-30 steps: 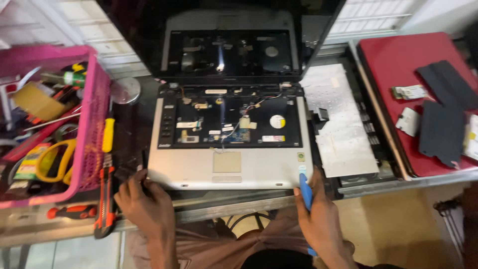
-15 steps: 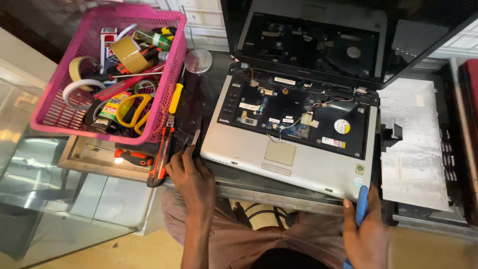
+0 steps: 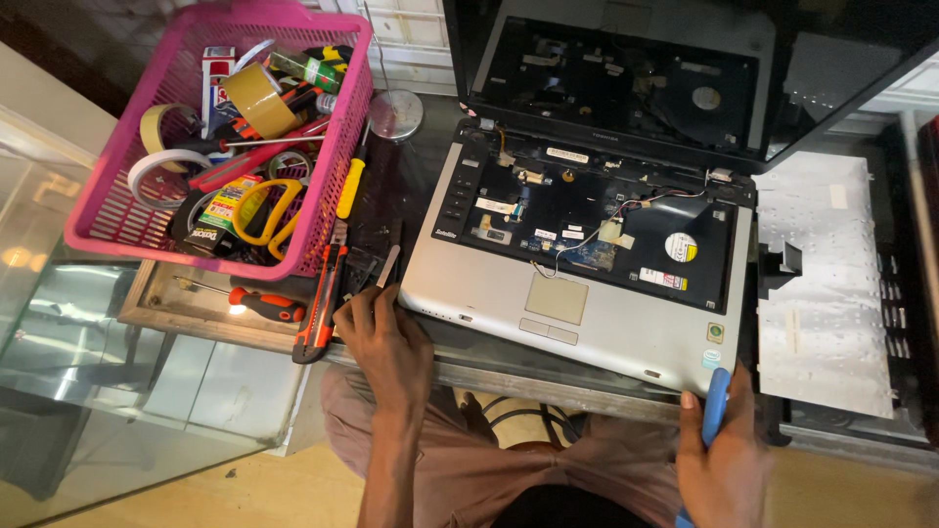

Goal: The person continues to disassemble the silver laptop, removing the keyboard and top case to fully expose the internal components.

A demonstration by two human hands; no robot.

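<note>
The left hand [image 3: 384,337] rests palm down on the dark table [image 3: 411,186] at the laptop's front left corner. Its fingers are curled loosely over small tools lying there; whether any one of them is actually gripped cannot be told. A thin metal blade [image 3: 388,265] projects from just beyond the fingertips.

The right hand [image 3: 726,458] is closed around a blue tool [image 3: 716,407], thumb alongside it. The tool's tip stands at the front right edge of the laptop [image 3: 587,254].

The laptop sits open at the middle of the table, silver-cased, with its keyboard removed. The exposed bay shows dark boards, labels, loose wires and a round white sticker; the trackpad is in place below it. The dark screen tilts back at the top of the view.

The detached keyboard [image 3: 824,284] lies face down just to the right of the laptop, its pale backing uppermost.

A pink basket [image 3: 147,220] stands at the left of the table. It contains rolls of tape, yellow-handled scissors [image 3: 256,210] and assorted small items. Between basket and laptop lie a screwdriver with a yellow handle [image 3: 350,186] and an orange utility knife [image 3: 323,298], the latter just beside the left hand. A red-and-black screwdriver [image 3: 264,305] lies on a wooden tray beneath the basket's front edge.
</note>
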